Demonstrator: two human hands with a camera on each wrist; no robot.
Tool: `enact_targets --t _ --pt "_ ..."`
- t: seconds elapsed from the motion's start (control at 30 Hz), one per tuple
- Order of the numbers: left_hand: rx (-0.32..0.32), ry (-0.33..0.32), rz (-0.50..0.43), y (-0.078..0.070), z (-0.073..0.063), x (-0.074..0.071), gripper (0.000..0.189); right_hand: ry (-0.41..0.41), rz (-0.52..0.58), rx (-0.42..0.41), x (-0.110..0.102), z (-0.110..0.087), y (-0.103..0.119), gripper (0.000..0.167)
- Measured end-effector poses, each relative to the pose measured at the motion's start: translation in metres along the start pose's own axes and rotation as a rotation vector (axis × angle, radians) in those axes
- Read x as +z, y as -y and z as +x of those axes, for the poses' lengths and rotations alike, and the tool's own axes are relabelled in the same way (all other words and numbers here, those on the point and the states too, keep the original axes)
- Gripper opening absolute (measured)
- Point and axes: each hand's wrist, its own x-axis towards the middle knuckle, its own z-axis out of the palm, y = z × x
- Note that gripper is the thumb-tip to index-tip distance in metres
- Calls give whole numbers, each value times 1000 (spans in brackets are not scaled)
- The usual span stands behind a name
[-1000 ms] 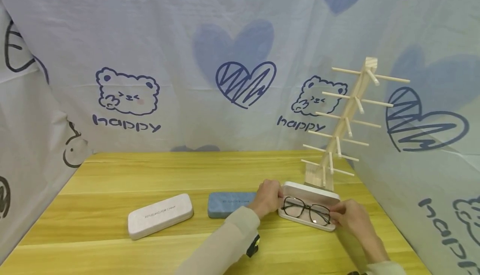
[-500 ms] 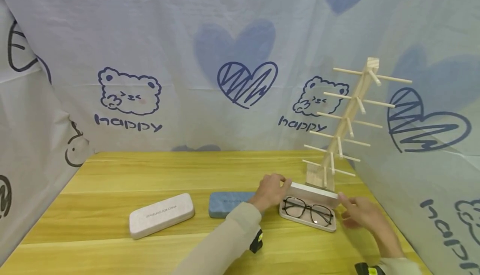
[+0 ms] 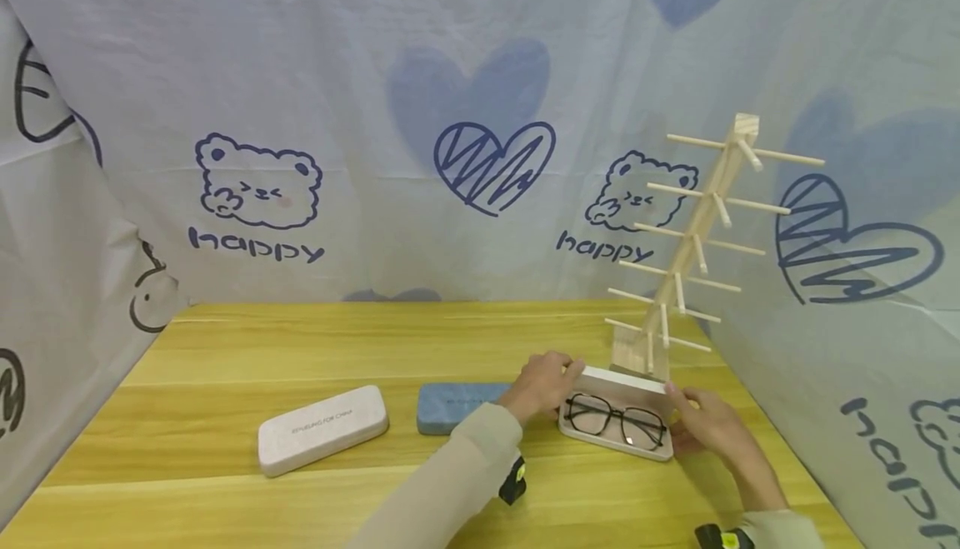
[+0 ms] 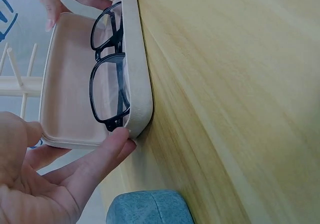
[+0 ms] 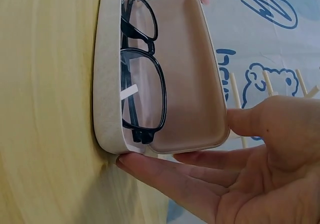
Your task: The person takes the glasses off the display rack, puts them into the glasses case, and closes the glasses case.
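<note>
Black-framed glasses (image 3: 617,413) lie folded in a white glasses case (image 3: 611,445) whose lid (image 4: 75,79) stands raised; its lining is pale pink. My left hand (image 3: 540,384) grips the case's left end, thumb at the lid's edge and fingertips (image 4: 117,138) against the base. At the other end, my right hand (image 3: 708,420) holds the case likewise: the thumb (image 5: 245,121) presses the lid's edge, and a finger touches the base corner. A small white tag shows on one lens in the right wrist view.
Left of the hands lie a blue glasses case (image 3: 457,407), partly behind my left hand, and a closed white glasses case (image 3: 324,431). A wooden stand with pegs (image 3: 686,249) rises right behind the open case. Printed cloth (image 3: 360,224) hangs behind the wooden table (image 3: 300,341).
Both hands have gone from the ends of the glasses, now lying in the case, to the lid's edges. The lid has tipped forward somewhat. My right hand has come back against the case.
</note>
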Motion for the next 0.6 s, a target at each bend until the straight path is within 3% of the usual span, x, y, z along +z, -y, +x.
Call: enact_targets --t 0.17,0.4,0.6 --pt "-5 11 -31 2 -2 -1 51 -17 -60 -27 0 0 0 77" --pt "25 13 -13 4 -7 -1 46 3 2 -81 1 -5 -7 61" --pt "26 29 -52 8 -13 2 40 32 83 -141 1 -9 -15 44"
